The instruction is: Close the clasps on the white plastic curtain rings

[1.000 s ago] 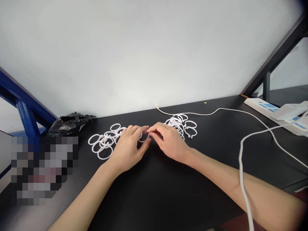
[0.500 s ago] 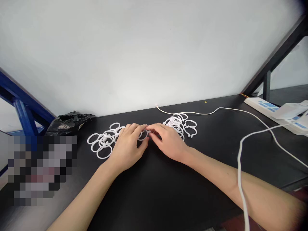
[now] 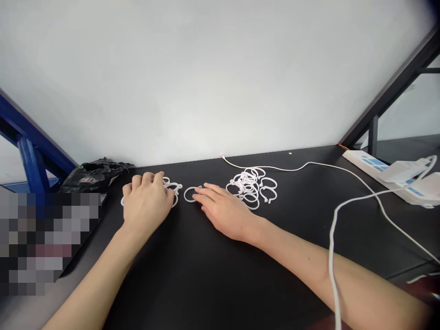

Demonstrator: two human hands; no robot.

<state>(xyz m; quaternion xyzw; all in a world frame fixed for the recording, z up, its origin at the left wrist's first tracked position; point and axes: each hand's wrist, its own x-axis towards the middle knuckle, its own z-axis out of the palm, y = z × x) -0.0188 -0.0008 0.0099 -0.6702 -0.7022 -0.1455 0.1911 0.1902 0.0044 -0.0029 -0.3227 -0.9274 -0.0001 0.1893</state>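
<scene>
My left hand (image 3: pixel 146 199) is palm down over the left group of white plastic curtain rings (image 3: pixel 173 185), hiding most of them. Its fingers are a little apart and bent downward; their tips are out of sight. A single curtain ring (image 3: pixel 185 198) lies on the black table between my hands. My right hand (image 3: pixel 227 211) reaches over it with fingers stretched out, the tips at the ring's right side. Just beyond the right hand is a second heap of curtain rings (image 3: pixel 252 187). Some at its right edge have a gap with small knobbed ends.
A white cable (image 3: pixel 292 170) runs along the black table (image 3: pixel 206 279), and a thicker one (image 3: pixel 332 256) passes across my right forearm. White power strips (image 3: pixel 378 170) stand at the right. At the left are a crumpled black bag (image 3: pixel 91 175), a blurred-out patch and a blue frame (image 3: pixel 32 160).
My hands have come apart from around one ring. The left moved left over its group of rings; the right opened out, and the single ring now lies by its fingertips.
</scene>
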